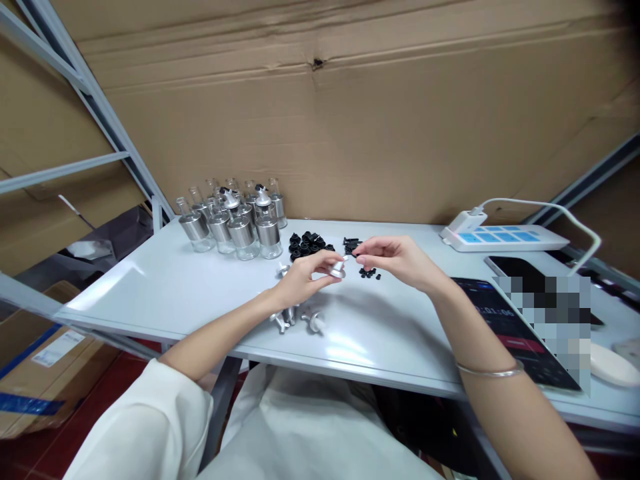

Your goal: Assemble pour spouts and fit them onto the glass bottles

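My left hand (305, 277) is closed on a silver bottle pourer top (337, 269), held a little above the table. Close to its tip, my right hand (387, 259) is in a pinch; whatever lies between the fingertips is too small to make out. Behind the hands is a heap of black plastic fittings (305, 245). Black stick-like parts (352, 243) lie just beyond the right fingertips, with tiny black pieces (369, 273) below them. More silver pourer tops (315, 322) rest near the table's front edge, partly behind the left forearm.
Several glass bottles with steel sleeves (242, 232) stand at the back left, two with pourer tops fitted. A white power strip (505, 237) with a plugged-in charger, a tablet showing a timer (515, 340) and a white rounded object (617, 365) are at right. Cardboard (350, 133) backs the table.
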A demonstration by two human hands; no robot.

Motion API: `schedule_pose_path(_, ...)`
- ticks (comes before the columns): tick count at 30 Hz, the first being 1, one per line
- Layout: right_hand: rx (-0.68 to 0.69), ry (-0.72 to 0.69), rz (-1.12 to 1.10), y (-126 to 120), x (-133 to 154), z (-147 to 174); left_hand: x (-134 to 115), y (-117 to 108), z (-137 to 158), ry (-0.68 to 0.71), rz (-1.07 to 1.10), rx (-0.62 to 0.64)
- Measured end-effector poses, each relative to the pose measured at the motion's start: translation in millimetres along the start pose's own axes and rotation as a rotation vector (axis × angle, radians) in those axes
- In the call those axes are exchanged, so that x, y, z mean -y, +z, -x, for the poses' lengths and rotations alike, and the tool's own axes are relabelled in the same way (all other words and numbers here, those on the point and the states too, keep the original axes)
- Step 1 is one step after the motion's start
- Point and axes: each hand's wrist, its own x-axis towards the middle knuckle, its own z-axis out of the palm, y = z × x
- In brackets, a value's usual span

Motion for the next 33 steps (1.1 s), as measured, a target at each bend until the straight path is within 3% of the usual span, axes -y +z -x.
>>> schedule_pose_path(4, -0.011, -0.056, -0.015, 5, -6, -2, 1, 1, 1, -0.067, 0.072, -0.009)
schedule_pose_path(8, -0.011, -0.1, 0.013, 9, -8, -3, 1, 0, 1, -0.064, 0.048, 0.002)
schedule_pose_path(13, 0.009, -0.038, -0.02, 11, -7, -2, 2, 0, 1, -0.051, 0.03, 0.014)
schedule_pose_path(19, -0.017, -0.128, 0.048, 12, -7, -2, 2, 0, 1, -0.057, 0.049, 0.02)
schedule_pose_path(33, -0.038, -0.06, -0.077, 17, -6, -2, -1, -1, 0, -0.041, -0.014, 0.095)
